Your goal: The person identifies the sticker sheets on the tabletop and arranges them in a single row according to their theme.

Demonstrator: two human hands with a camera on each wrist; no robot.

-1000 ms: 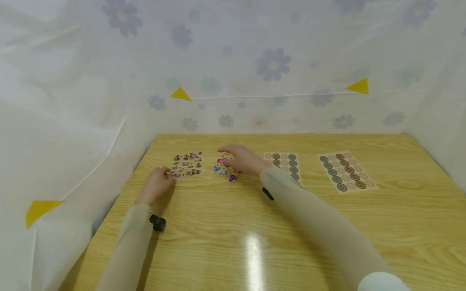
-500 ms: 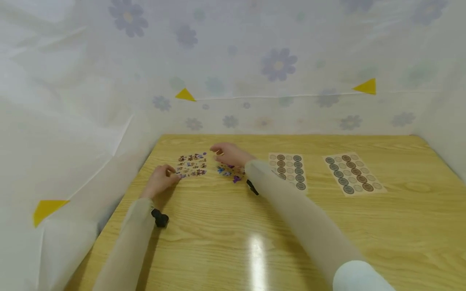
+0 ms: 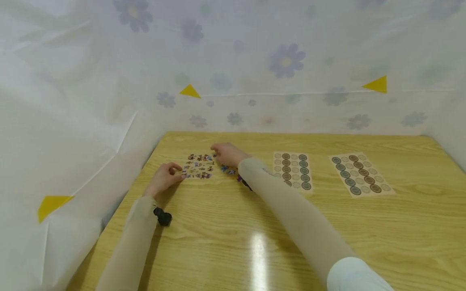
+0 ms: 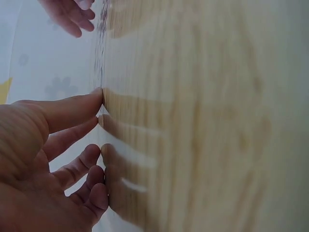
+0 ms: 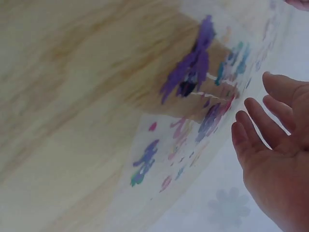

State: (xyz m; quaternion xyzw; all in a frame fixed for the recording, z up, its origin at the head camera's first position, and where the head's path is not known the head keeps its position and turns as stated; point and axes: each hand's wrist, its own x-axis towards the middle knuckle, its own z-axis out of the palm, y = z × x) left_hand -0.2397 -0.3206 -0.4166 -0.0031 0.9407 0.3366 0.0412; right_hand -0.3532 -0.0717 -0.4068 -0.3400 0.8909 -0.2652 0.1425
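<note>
My left hand [image 3: 163, 180] is at the left edge of a clear sticker sheet [image 3: 198, 166] printed with small brown and purple figures. In the left wrist view, its thumb and fingers are spread, tips down on the surface at the sheet's edge. My right hand [image 3: 228, 153] hovers by that sheet's far right corner, fingers loosely bent with nothing visible in them. Beneath the right wrist lies a second clear sticker sheet [image 5: 145, 188], with purple, blue and pink figures. The right forearm covers part of it in the head view.
Two beige sheets of round coin-like prints, one nearer [image 3: 294, 169] and one farther right [image 3: 362, 173], lie on the wooden table [image 3: 204, 226]. A white flowered curtain [image 3: 247, 72] with yellow tape marks surrounds the back and sides.
The right hand has moved left, from over the second sheet to the far right corner of the left one. The left hand stays at that sheet's left edge. The head view has shifted slightly.
</note>
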